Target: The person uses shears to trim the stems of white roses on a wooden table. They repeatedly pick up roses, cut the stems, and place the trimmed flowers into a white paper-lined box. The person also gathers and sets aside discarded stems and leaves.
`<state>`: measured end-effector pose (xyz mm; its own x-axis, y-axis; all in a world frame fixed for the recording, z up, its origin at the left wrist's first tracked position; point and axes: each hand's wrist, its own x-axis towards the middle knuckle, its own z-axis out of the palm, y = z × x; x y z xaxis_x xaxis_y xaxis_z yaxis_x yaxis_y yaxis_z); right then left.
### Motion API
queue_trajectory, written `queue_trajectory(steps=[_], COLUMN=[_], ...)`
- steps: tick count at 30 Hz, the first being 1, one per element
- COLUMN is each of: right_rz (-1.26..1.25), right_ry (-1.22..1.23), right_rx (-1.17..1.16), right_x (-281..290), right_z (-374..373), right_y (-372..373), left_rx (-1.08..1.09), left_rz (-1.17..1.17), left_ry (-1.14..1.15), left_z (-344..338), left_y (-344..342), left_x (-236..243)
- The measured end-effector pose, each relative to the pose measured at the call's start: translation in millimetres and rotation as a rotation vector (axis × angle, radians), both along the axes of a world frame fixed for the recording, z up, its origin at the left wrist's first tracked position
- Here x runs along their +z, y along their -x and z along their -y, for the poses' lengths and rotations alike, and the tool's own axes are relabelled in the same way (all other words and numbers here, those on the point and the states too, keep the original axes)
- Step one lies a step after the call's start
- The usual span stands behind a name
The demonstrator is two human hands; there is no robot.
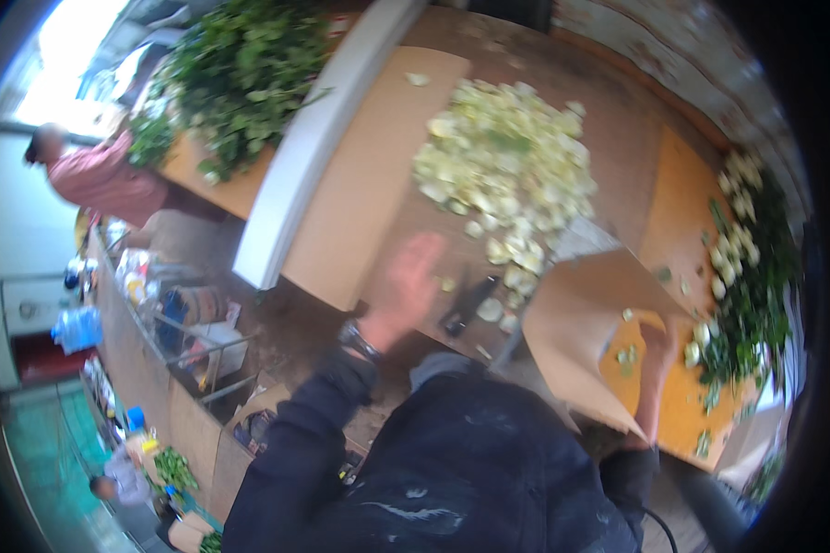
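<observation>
My left hand (pixel 406 288), blurred, hovers over the table's near edge with its fingers stretched out and nothing visible in it. A dark elongated tool (pixel 471 306) lies just to its right, its kind unclear. My right hand (pixel 653 355) grips the right edge of a curled brown cardboard sheet (pixel 572 318), its fingertips partly hidden. The sheet bends upward in front of my body. Beyond my hands, a big heap of pale cream-green petals (pixel 507 157) spreads over the brown table (pixel 618 111), with loose petals trailing toward the sheet.
White roses (pixel 733 249) with leafy stems lie along the right edge. A flat cardboard piece (pixel 364 175) rests beside a long white bar (pixel 318 138). Left of it stands a bunch of green stems (pixel 249 83), near a person in pink (pixel 111 180). Another person (pixel 124 479) is lower left.
</observation>
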<state>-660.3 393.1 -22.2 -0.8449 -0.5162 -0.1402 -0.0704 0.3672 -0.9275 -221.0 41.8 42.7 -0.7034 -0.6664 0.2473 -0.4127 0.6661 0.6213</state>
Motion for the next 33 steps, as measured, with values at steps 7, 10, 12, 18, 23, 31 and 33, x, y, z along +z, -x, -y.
queue_trajectory(steps=[7,10,12,18,23,31,33], right_rz=[0.034,0.049,0.062,-0.016,0.044,0.154,0.183], right_ry=[-0.277,-0.323,-0.337,-0.49,-0.439,-0.203,-0.032], right_rx=[-0.072,-0.1,-0.125,-0.21,-0.257,-0.347,-0.358], right_x=[6,11,17,33,36,42,56], right_z=[-56,-71,-81,-97,-109,-133,-129], right_y=[-6,-16,-25,-40,-37,-7,1], left_rx=[0.712,0.689,0.629,0.64,0.635,0.425,0.293], left_rz=[0.658,0.734,0.706,0.771,0.837,0.199,-0.102], left_ry=[-0.057,-0.304,-0.391,-0.147,-0.126,-0.961,-1.215], left_z=[216,239,243,242,241,186,131], left_y=[-275,-325,-333,-325,-316,-278,-242], left_x=[-36,-64,-86,-96,-56,51,62])
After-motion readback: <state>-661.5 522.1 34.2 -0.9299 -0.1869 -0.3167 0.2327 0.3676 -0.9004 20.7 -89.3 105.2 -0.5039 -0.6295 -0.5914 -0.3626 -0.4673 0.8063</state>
